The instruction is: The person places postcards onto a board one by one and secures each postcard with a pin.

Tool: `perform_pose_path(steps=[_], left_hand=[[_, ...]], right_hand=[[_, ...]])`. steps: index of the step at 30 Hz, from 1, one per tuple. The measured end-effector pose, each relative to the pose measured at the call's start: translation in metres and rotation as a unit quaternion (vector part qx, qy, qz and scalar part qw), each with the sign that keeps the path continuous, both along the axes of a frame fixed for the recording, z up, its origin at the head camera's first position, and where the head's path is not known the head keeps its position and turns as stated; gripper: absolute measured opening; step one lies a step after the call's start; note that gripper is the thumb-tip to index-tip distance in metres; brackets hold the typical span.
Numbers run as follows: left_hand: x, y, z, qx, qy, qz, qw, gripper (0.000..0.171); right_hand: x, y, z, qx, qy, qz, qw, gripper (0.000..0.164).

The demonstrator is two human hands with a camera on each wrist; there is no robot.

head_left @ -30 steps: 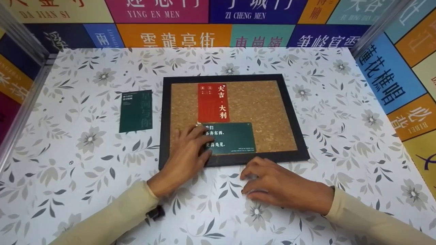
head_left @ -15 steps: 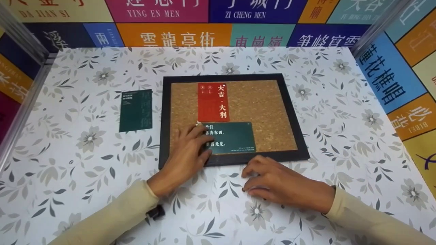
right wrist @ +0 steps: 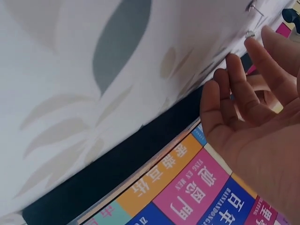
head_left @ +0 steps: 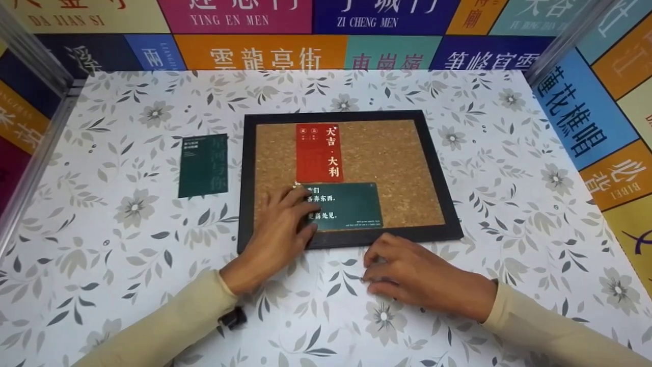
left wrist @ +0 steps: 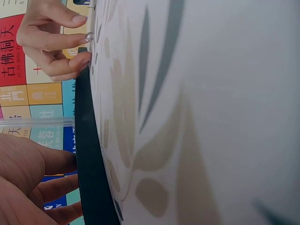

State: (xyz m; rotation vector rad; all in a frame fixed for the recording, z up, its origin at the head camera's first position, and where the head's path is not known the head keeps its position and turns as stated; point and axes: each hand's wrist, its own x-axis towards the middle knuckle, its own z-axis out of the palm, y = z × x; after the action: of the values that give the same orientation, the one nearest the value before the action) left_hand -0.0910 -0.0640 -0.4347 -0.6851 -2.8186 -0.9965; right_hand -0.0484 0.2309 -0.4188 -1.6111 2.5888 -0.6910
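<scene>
A cork board (head_left: pixel 392 168) in a black frame lies on the table. On it a red card (head_left: pixel 320 158) stands upright above a green card (head_left: pixel 351 206) laid sideways. My left hand (head_left: pixel 280 224) rests over the green card's left end, its fingers spread on the card and cork and its wrist crossing the frame. Below the frame's front edge, my right hand (head_left: pixel 412 278) is at the table with loosely bent fingers. Its index fingertip touches a small silvery push pin (right wrist: pixel 250 34), thumb apart from it. Another push pin (right wrist: pixel 253 7) lies close by in the right wrist view.
A second dark green card (head_left: pixel 204 165) lies flat to the left of the board. The table (head_left: pixel 127 255) wears a white floral cover. Coloured lettered panels (head_left: pixel 265 53) stand behind it and along both sides.
My right hand has shifted slightly, with its index fingertip a little higher in the head view. The left hand, board and cards stay in place.
</scene>
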Motion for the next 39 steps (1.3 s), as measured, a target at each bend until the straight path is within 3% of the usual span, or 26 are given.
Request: perform_pose_path(steps=[14,21,28,33,39], left_hand=[[0.001,0.0,0.0,0.012,-0.008,0.003,0.9999,0.032],[-0.007,-0.003,-0.025,0.019,0.012,0.0,0.9997,0.034],[0.0,-0.001,-0.005,0.013,-0.008,0.0,0.9999,0.033],[-0.004,-0.003,-0.017,0.022,-0.003,-0.002,0.9998,0.034],[-0.001,-0.002,-0.005,0.02,-0.003,-0.004,0.9998,0.032]], right_hand=[[0.006,-0.019,-0.013,-0.011,0.049,-0.064,0.997,0.013],[0.007,-0.022,-0.012,-0.015,0.038,-0.069,0.997,0.008],[0.006,-0.021,-0.013,-0.036,0.027,-0.067,0.997,0.007],[0.003,-0.017,-0.01,-0.074,0.004,-0.071,0.995,0.009],[-0.003,-0.012,-0.005,-0.105,-0.042,-0.095,0.989,0.008]])
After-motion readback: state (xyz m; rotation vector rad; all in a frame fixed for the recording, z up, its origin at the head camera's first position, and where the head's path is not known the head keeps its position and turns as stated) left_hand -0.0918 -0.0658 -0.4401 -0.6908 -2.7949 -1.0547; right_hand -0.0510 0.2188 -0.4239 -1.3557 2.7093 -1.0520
